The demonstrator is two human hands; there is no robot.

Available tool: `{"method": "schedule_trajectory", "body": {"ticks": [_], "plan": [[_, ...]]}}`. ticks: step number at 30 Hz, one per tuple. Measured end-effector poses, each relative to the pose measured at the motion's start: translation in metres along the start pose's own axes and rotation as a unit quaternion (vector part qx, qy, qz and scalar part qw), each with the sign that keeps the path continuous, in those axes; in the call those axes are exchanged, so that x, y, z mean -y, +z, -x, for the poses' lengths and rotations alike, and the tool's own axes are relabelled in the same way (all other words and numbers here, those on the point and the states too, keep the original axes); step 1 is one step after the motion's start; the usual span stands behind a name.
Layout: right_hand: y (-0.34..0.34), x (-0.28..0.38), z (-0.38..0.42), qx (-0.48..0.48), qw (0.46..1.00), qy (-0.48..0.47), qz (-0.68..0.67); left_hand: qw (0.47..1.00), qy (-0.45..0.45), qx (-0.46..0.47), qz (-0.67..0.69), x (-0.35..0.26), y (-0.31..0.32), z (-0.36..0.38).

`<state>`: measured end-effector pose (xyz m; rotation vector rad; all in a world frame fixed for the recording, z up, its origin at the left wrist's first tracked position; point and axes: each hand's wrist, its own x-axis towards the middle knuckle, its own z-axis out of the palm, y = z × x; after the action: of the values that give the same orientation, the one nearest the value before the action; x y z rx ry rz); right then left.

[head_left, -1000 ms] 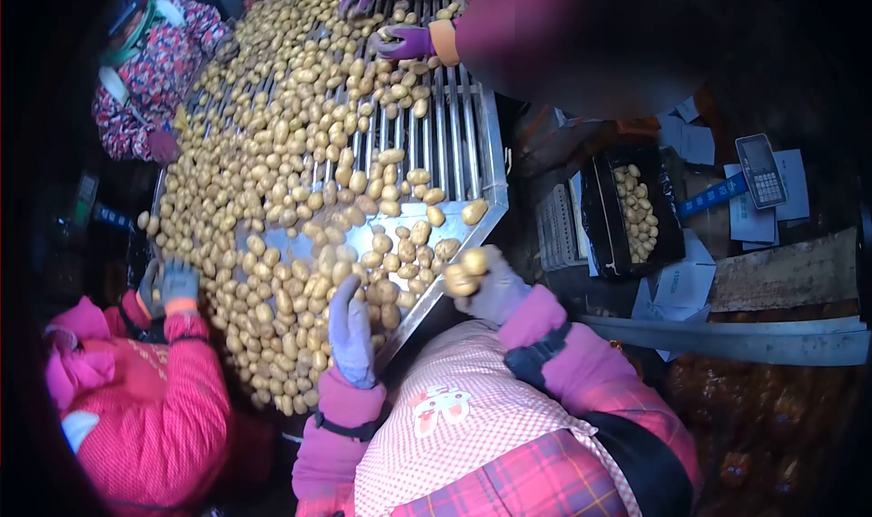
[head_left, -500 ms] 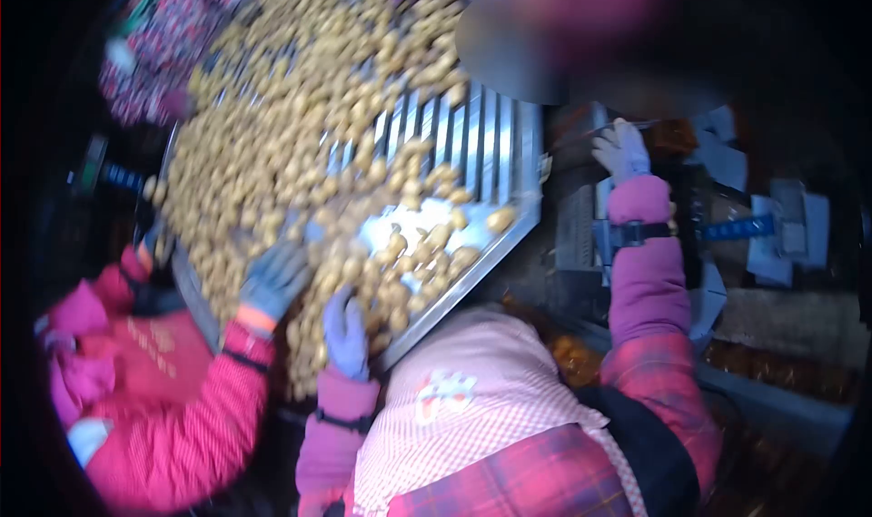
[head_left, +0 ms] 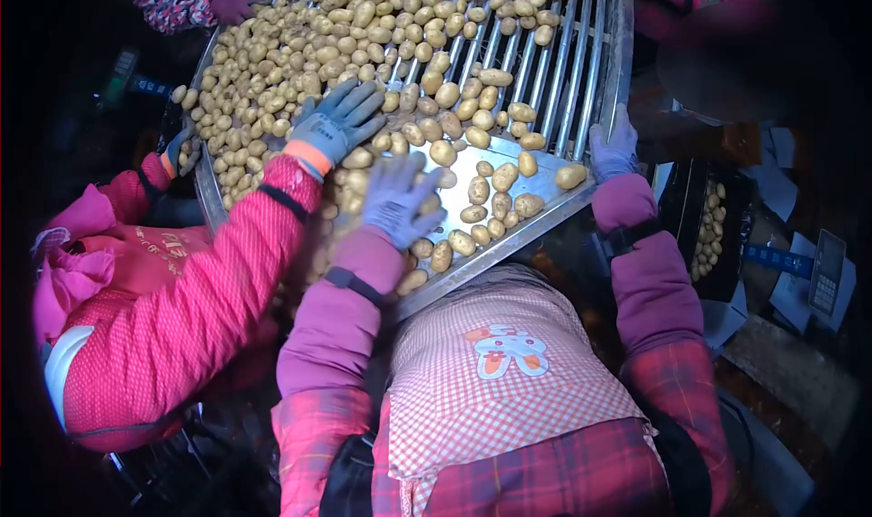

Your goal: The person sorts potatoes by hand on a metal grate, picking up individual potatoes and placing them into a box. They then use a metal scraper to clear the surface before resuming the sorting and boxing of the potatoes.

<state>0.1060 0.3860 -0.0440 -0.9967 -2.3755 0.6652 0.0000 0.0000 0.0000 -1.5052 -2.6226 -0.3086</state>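
Left hand (head_left: 398, 199) near centre, fingers fanned wide over potatoes (head_left: 352, 56) spread from ten to one o'clock — no hold visible. Right hand (head_left: 615, 147) at two, by the table (head_left: 509, 244) corner — its grip can't be told. A co-worker's glove (head_left: 336, 128) presses in at eleven.

**Potatoes (head_left: 364, 13) crowd a barred metal table (head_left: 621, 63)**

The left hand (head_left: 397, 201), in a lilac glove and slightly blurred, has its fingers spread over potatoes near the front rim. The right hand (head_left: 615, 147), gloved alike, is at the table's right corner. A co-worker's grey-blue glove (head_left: 334, 128) lies on potatoes just beside the left hand. Bare bars (head_left: 547, 79) show ahead. Off to the right, more potatoes fill part of a dark box (head_left: 732, 245) near a keypad unit (head_left: 825, 276).
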Motion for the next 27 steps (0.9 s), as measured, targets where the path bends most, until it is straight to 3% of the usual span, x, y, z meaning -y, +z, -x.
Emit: {"method": "schedule_trajectory", "body": {"ticks": [2,3,4,5,6,7,9,11,15,17,20,21,23,24,25,26,27], "plan": [[-0.005,0.011,0.007,-0.002,1.000,0.003,-0.005,0.998,-0.042,0.009,-0.038,0.024,-0.001,0.003],[-0.018,-0.005,0.071,0.056,0.997,0.045,0.007,0.994,-0.076,0.080,-0.014,0.000,-0.013,0.046],[-0.012,-0.001,0.072,0.053,0.997,0.050,-0.006,0.989,-0.115,0.084,-0.028,0.008,-0.016,0.037],[-0.015,-0.005,0.077,0.060,0.997,0.058,-0.007,0.989,-0.137,0.017,-0.049,-0.004,-0.015,0.033],[-0.036,-0.011,0.121,0.118,0.988,0.099,0.015,0.981,-0.138,0.134,0.016,-0.043,-0.042,0.043],[-0.028,-0.009,0.097,0.093,0.992,0.084,0.005,0.980,-0.120,0.152,0.047,-0.059,-0.044,0.002],[-0.011,0.008,0.048,0.032,0.998,0.051,-0.022,0.977,0.036,0.177,0.114,-0.097,-0.022,-0.055],[-0.014,0.007,0.045,0.021,0.998,0.051,-0.019,0.954,0.185,-0.022,0.236,-0.129,0.031,-0.034],[-0.015,0.005,0.058,0.041,0.997,0.066,-0.025,0.971,0.170,0.068,0.154,-0.091,0.007,-0.013],[-0.016,0.008,0.057,0.032,0.996,0.064,-0.044,0.974,0.120,0.179,0.068,-0.054,-0.003,-0.010],[-0.021,0.017,0.056,0.054,0.993,0.098,-0.035,0.985,0.078,0.116,0.105,-0.065,-0.033,-0.041],[-0.021,0.013,0.066,0.070,0.992,0.100,-0.037,0.970,0.106,0.130,0.175,-0.082,-0.025,-0.061],[-0.009,0.005,0.060,0.054,0.996,0.064,-0.014,0.954,0.169,0.027,0.246,-0.123,0.002,-0.103],[-0.001,0.008,0.053,0.065,0.996,0.049,-0.028,0.933,0.213,0.032,0.287,-0.130,0.015,-0.118],[0.005,0.009,0.049,0.066,0.996,0.047,-0.028,0.960,0.206,-0.029,0.190,-0.136,0.057,-0.116],[0.013,0.016,0.043,0.066,0.996,0.050,-0.028,0.964,0.196,0.054,0.169,-0.126,0.060,-0.124],[0.021,0.024,0.045,0.066,0.996,0.048,-0.046,0.967,0.194,0.059,0.152,-0.115,0.057,-0.123]]}}
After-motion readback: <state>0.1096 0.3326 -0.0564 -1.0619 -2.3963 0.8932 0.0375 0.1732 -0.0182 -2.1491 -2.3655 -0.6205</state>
